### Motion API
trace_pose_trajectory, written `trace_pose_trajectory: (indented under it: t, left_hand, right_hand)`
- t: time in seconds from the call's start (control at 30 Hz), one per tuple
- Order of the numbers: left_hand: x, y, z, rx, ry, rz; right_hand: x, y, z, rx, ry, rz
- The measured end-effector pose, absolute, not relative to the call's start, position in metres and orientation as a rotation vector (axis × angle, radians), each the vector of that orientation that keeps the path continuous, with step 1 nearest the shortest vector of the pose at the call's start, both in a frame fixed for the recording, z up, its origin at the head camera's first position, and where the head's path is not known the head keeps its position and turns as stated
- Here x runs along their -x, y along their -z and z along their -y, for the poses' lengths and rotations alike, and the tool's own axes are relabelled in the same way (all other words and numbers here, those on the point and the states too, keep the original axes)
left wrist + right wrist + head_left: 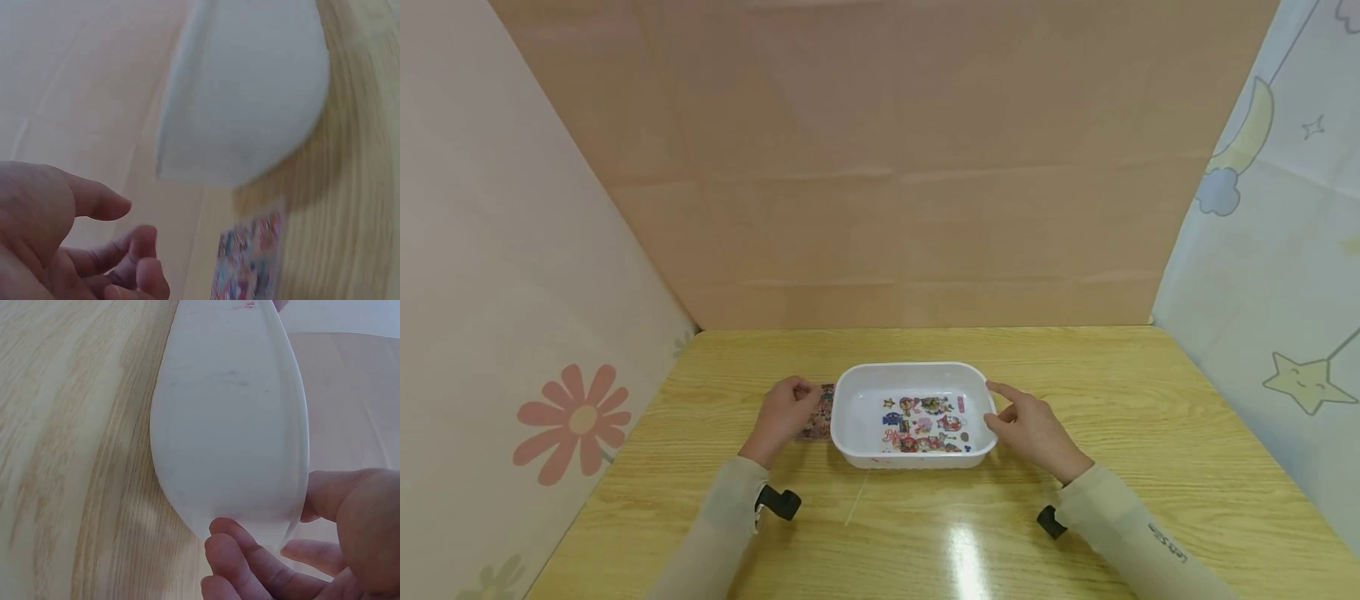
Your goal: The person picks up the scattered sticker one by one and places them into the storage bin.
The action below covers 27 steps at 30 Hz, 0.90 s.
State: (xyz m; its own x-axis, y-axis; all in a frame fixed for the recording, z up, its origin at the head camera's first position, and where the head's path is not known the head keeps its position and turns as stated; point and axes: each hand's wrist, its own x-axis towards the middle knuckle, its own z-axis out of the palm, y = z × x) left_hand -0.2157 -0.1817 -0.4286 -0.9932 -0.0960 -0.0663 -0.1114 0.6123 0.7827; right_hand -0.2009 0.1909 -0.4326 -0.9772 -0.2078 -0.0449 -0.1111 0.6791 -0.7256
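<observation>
A white plastic basin (917,462) sits in the middle of the wooden table. On its floor lie colourful cartoon stickers (922,425). My right hand (1036,429) grips the basin's right end, thumb at the rim and fingers along the outer wall (228,444). Left of the basin, my left hand (784,415) hovers with loosely bent fingers, thumb and fingertips apart and nothing between them in the left wrist view. Below that hand a small sheet of colourful pictures (247,256) lies on the table, close to the basin's left end.
A thin pale strip (857,500) lies on the wooden table (1075,367) in front of the basin. A pinkish-tan backdrop (887,208) rises behind, with printed cloth walls (475,250) at both sides. Dark bands (778,502) sit at the wrists.
</observation>
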Motion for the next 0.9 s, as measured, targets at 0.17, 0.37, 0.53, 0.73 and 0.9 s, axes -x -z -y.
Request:
trace_pose_trajectory:
  t: [0.17,0.37,0.53,0.73,0.9]
  left_hand:
    - [0.213,0.437,0.197,0.171,-1.217,-2.813]
    - [0.214,0.445,0.205,0.133,-0.949,-2.914]
    - [0.214,0.448,0.209,0.141,-0.838,-2.912]
    - [0.212,0.449,0.211,0.198,-0.823,-2.868]
    - [0.212,0.448,0.212,0.219,-0.724,-2.899]
  right_hand:
    - [0.201,0.434,-0.191,0.256,1.185,-2.756]
    - [0.2,0.434,-0.191,0.252,1.185,-2.753]
    - [0.201,0.434,-0.191,0.255,1.185,-2.758]
    - [0.201,0.435,-0.191,0.252,1.195,-2.751]
    - [0.2,0.435,-0.191,0.241,1.199,-2.747]
